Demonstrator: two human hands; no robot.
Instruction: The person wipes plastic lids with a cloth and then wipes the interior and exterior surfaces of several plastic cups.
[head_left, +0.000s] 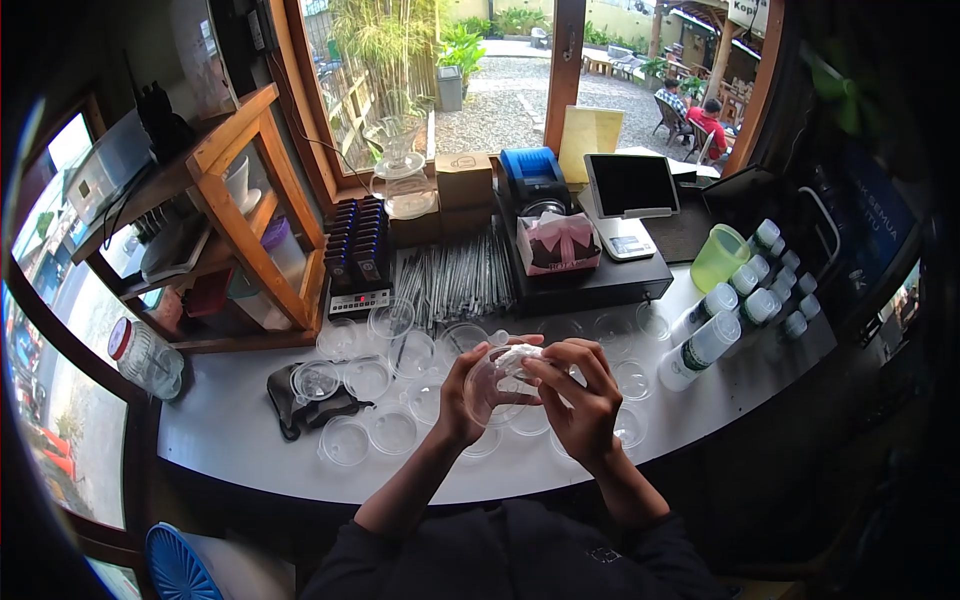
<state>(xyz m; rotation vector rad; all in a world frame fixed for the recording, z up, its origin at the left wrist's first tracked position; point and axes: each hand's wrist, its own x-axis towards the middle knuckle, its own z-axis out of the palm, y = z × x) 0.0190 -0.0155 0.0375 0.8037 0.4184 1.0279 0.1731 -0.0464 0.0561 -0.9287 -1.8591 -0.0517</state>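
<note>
My left hand (462, 400) holds a clear round plastic lid (484, 392) by its edge, above the counter. In my right hand (580, 392) is a crumpled white tissue (518, 358), pinched in the fingers and touching the upper part of that lid. Below and around both hands, many clear lids lie on the grey counter, among them one at the front left (345, 440) and one beside it (392, 428). A black cloth or pouch (290, 405) lies partly under another lid.
Plastic straws (455, 272) lie behind the lids. A tablet (630, 186) and a pink box (558, 245) stand on a black drawer. At right are stacked cups (700, 350) and a green pitcher (718, 258). A glass jar (145, 358) stands left. Two people sit outside.
</note>
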